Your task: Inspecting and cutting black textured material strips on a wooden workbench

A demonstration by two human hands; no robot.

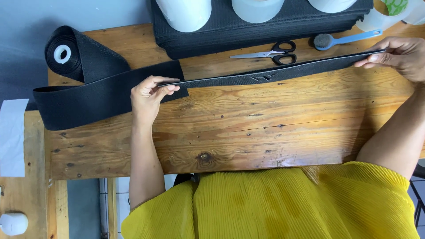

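Observation:
A long black ribbed band [265, 75] stretches edge-on above the wooden table [248, 128], held at both ends. My left hand [148, 95] pinches its left end, just over the loose end of a wide black fabric strip [88, 99]. That strip unrolls from a black roll [66, 53] at the table's far left. My right hand [400, 55] pinches the band's right end near the table's right side.
Black-handled scissors [274, 53] and a blue-handled brush [341, 40] lie behind the band. A stack of black fabric [248, 26] at the back carries white tape rolls [183, 13]. A white sheet [12, 135] lies on a lower bench at left.

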